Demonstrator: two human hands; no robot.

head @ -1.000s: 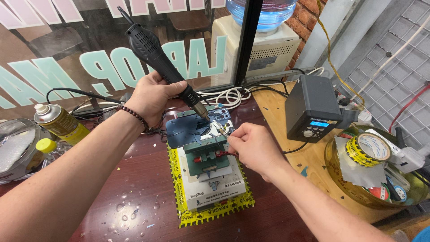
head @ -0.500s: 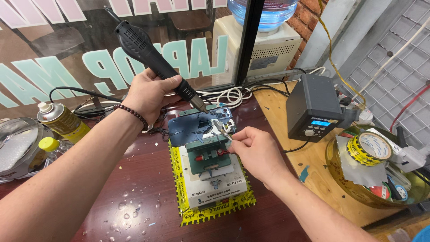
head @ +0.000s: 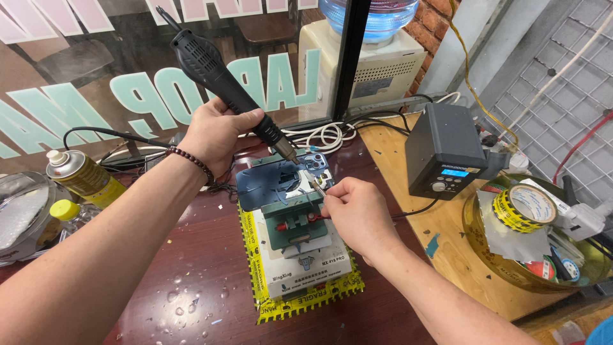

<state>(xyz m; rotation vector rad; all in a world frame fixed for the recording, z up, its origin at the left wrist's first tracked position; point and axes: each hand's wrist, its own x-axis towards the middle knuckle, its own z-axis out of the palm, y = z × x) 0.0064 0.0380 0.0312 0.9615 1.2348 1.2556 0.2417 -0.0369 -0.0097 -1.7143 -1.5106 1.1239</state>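
Note:
My left hand (head: 214,133) grips a black hot-air wand (head: 220,73), its metal nozzle pointing down at a blue phone (head: 281,180) lying back-up. The phone is clamped in a green fixture (head: 295,222) on a white block (head: 306,269) edged with yellow tape. My right hand (head: 359,214) pinches a thin metal tool (head: 317,183) whose tip touches the phone near its camera corner.
A dark station box (head: 444,150) with a lit blue display stands at the right on a wooden board. A glass bowl (head: 476,223) holds tape rolls. A yellow spray can (head: 82,176) and a small bottle (head: 67,214) stand at the left. Cables lie behind.
Both hands have stayed at the phone; the wand's nozzle has shifted slightly over the phone's top end, and the view has moved a little.

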